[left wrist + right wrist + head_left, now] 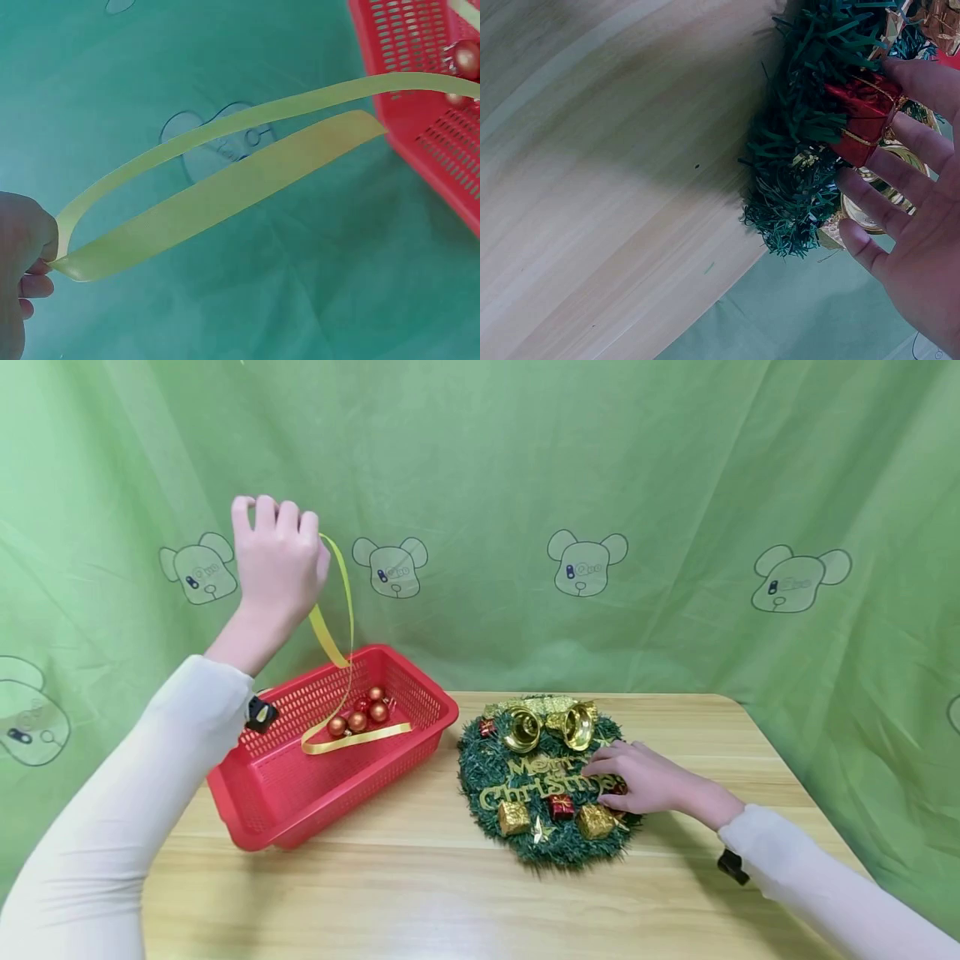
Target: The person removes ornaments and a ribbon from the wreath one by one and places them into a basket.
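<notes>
In the head view my left hand (279,560) is raised over the back of the red plastic basket (322,820). It pinches a yellow ribbon (217,204), which loops down from the fingers into the basket, one end lying inside it. My right hand (651,779) rests at the right side of a green Christmas wreath (480,764) lying on the table. The right wrist view has its fingers spread and fairly straight beside a small red gift box (862,116) on the wreath. Gold lettering (543,789) and gold bells (577,727) decorate the wreath.
Several shiny red-copper baubles (357,721) lie in the basket beside the ribbon's end. The wooden table (420,893) carries basket and wreath side by side. A green curtain (480,460) with bear-head prints hangs behind the table.
</notes>
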Available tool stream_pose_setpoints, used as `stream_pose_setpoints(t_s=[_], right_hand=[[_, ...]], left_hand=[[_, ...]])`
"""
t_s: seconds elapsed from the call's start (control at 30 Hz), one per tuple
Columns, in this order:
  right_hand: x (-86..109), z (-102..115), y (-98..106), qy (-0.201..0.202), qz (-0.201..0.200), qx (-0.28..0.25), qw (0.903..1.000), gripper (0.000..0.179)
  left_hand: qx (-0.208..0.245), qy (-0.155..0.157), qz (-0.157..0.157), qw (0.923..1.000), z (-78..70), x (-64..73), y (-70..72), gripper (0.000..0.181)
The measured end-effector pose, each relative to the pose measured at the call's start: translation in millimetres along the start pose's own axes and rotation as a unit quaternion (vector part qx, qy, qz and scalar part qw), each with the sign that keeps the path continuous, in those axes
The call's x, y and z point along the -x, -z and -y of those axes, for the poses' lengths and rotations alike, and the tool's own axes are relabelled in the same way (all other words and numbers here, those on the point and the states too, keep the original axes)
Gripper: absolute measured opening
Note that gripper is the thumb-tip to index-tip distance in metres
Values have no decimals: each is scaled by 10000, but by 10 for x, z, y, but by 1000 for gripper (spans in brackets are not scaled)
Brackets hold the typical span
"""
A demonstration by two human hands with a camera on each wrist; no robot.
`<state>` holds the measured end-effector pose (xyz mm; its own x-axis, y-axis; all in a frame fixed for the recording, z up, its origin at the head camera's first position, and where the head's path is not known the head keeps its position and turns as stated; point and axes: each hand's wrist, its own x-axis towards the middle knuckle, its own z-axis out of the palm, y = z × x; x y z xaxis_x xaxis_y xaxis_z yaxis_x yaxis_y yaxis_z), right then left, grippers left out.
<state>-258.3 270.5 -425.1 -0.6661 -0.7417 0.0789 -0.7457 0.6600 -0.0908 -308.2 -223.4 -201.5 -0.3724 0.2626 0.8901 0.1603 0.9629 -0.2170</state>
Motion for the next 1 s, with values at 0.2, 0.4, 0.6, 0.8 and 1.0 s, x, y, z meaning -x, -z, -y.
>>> stream_pose_setpoints(t_s=[0.2, 0.4, 0.6, 0.8, 1.0], right_hand=[[-2, 0, -14, -23, -13, -46, 10000, 40], [-14, -7, -28, -23, -24, -17, 10000, 40], [-18, -2, -39, -41, -44, -2, 10000, 40], [-21, 0, -48, -18, -70, 1, 10000, 41], [-26, 1, -45, 21, -104, 11, 9999, 40]], left_hand=[[57, -269, 19, 9996, -87, 145, -118, 19], [57, -467, 406, 9981, -148, 302, -198, 15], [157, -645, 792, 9946, -141, 488, -317, 13], [312, -1002, 1377, 9849, -86, 634, -407, 11], [449, -1401, 1794, 9727, -42, 773, -450, 9]])
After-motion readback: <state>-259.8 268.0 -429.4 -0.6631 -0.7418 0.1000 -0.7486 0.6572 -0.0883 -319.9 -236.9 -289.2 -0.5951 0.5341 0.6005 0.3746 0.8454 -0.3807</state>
